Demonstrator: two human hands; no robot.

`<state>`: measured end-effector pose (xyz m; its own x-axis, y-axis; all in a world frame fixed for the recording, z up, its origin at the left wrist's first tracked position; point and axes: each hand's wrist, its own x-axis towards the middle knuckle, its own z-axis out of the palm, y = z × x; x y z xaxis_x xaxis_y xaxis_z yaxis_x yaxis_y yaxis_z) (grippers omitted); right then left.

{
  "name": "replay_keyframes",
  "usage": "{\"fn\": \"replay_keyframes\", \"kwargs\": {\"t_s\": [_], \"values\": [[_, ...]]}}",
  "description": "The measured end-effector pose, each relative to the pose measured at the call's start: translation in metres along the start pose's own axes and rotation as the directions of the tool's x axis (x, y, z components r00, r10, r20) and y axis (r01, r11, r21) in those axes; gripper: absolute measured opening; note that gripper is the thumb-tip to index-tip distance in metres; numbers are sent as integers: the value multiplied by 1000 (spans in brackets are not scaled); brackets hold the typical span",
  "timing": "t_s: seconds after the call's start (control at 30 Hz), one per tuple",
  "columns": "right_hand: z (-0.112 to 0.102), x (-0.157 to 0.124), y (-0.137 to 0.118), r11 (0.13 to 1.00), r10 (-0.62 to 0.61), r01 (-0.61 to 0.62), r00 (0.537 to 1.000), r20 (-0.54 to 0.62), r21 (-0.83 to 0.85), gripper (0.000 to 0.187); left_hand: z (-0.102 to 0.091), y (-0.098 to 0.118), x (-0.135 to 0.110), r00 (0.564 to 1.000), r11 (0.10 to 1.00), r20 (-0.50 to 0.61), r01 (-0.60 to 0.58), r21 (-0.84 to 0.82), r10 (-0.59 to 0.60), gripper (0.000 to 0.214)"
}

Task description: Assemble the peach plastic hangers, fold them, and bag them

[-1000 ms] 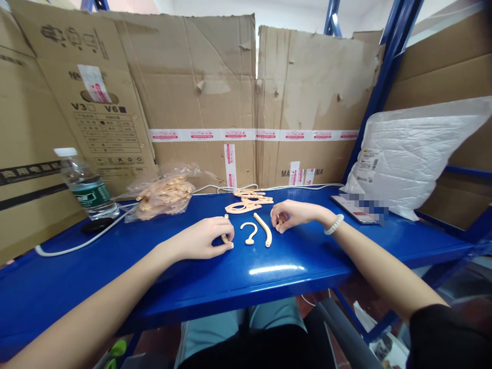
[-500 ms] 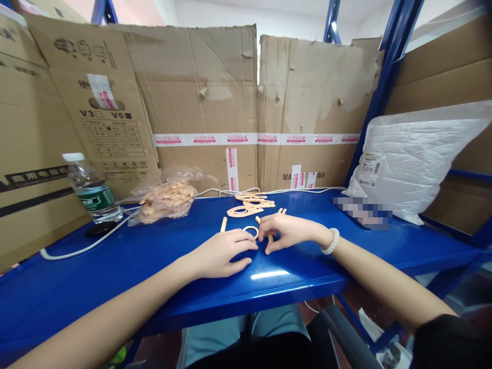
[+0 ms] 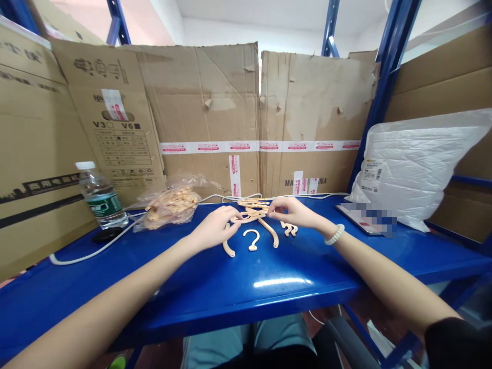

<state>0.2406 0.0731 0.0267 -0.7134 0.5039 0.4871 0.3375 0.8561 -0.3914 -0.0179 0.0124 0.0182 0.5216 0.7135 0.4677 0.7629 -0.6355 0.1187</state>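
Note:
Wooden hanger parts lie apart on the blue table: a hook in the middle, a curved hanger arm to its left and another curved hanger arm to its right. Behind them is a small pile of wooden hanger pieces. My left hand reaches to the pile's left end, thumb apart from the fingers, above the left arm piece. At the pile's right end, my right hand has its fingers curled together; what they hold, if anything, is hidden. Small wavy wooden pieces lie just below it.
A clear bag of wooden pieces and a water bottle stand at the left, beside a white cable. On the right are a phone-like flat object and a white plastic package. Cardboard sheets line the back.
Both hands have moved back toward the pile and farther apart. The hook and the two curved arms, partly covered by my hands before, now show on the table.

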Motion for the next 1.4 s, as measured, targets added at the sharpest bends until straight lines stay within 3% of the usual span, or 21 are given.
{"fn": "replay_keyframes", "kwargs": {"t_s": [0.07, 0.23, 0.4, 0.5, 0.6, 0.7, 0.77, 0.87, 0.93, 1.03, 1.2, 1.3, 1.4], "values": [[3, 8, 9, 997, 61, -66, 993, -106, -46, 18, 5, -17, 21, 977, 994, 195, 76, 83, -91, 25], [4, 4, 32, 985, 148, -164, 963, -224, -54, 18, 29, -41, 60, 943, 997, 332, 2, 81, -29, 23], [-6, -4, 36, 970, 239, -243, 922, -303, 24, 18, 39, -43, 67, 946, 996, 323, -20, 92, -11, 13], [-8, -2, 36, 961, 272, -270, 891, -363, 58, 19, 36, -46, 65, 966, 995, 258, -21, 98, -5, 13], [-7, -1, 35, 925, 381, -346, 851, -362, 158, 16, 26, -49, 64, 986, 995, 165, -26, 100, 9, 13], [-2, -3, 24, 799, 553, -412, 789, -267, 438, 12, 9, -42, 57, 996, 995, 81, -37, 94, 29, 14], [3, -4, 10, 623, 599, -402, 796, -80, 671, 20, -2, -28, 49, 999, 996, 11, -52, 78, 52, 14], [12, -6, -18, 339, 420, -392, 877, 235, 855, 33, -13, 2, 30, 978, 992, -165, -129, 5, 128, 10], [19, -7, -35, 271, 242, -382, 915, 322, 884, 36, -14, 19, 14, 970, 990, -201, -140, -11, 134, 9], [26, -11, -51, 321, 123, -376, 927, 355, 869, 36, -10, 33, -7, 977, 989, -175, -136, -53, 125, 9], [33, -14, -54, 454, 178, -367, 930, 321, 812, 33, 2, 37, -26, 970, 985, -212, -142, -101, 118, 6], [34, -15, -51, 525, 194, -349, 937, 289, 776, 31, 7, 41, -30, 942, 984, -334, -41, -173, -20, 10], [34, -15, -51, 594, 195, -374, 926, 324, 712, 30, 10, 44, -31, 938, 967, -326, 34, -251, -118, 27]]}}
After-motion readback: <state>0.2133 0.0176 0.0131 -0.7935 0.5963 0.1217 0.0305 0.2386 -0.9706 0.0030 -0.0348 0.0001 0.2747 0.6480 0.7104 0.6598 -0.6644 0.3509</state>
